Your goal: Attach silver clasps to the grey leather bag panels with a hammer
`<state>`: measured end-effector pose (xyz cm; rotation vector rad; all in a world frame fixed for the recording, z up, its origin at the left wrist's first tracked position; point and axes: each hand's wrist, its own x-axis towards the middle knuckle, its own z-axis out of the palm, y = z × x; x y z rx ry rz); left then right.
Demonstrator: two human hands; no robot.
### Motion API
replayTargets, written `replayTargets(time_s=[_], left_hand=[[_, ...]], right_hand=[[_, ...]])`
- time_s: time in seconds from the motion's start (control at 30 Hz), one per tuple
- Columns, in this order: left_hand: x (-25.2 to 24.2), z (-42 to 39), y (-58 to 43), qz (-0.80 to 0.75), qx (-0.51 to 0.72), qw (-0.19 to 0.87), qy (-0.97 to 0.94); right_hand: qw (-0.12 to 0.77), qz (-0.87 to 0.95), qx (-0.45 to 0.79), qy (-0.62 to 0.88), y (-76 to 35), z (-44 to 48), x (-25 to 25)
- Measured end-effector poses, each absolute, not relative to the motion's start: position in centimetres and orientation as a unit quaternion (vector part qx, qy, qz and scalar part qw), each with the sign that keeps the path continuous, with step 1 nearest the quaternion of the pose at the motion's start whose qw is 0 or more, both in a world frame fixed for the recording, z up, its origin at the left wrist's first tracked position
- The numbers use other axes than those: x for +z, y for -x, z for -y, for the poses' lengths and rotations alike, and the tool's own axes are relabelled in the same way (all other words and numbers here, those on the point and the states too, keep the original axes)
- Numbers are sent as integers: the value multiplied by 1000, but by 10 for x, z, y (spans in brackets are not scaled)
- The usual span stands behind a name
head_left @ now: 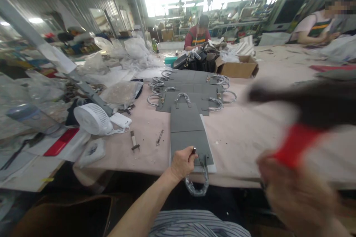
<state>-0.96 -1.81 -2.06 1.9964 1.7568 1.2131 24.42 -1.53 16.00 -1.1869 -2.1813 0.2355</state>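
Note:
A long grey panel (187, 120) lies across white paper at the table's front edge, with a plastic-wrapped handle (198, 192) hanging over the edge and another at its far end. My left hand (182, 162) rests on the near end of the panel, its fingers closed round a small dark metal tool (194, 150) held upright. Raised at the right, my right hand (294, 189) grips a hammer (296, 137) with a red handle and a dark head, blurred by motion.
More grey panels with wrapped handles (191, 89) lie behind. Left are a white fan (93, 119), a metal tool (134, 141), tweezers (159, 137) and a red box (61, 142). A cardboard box (237, 69) stands farther back; two people work beyond.

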Motion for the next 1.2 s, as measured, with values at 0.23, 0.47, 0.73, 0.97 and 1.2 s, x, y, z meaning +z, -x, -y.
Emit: replayTargets(time_s=[0.23, 0.47, 0.73, 0.97, 1.2], left_hand=[[-17, 20, 9, -607, 396, 127, -677], [-17, 20, 8, -603, 409, 122, -673], [-12, 27, 8, -607, 402, 153, -669], [-1, 6, 22, -629, 590, 360, -356], [12, 16, 112, -827, 326, 175, -422]], right_hand=[[92, 836, 183, 509, -253, 2, 106], [53, 763, 244, 596, -270, -47, 37], [188, 844, 62, 499, -202, -31, -7], [186, 819, 104, 533, -159, -4, -29], [151, 794, 177, 561, -172, 0, -12]])
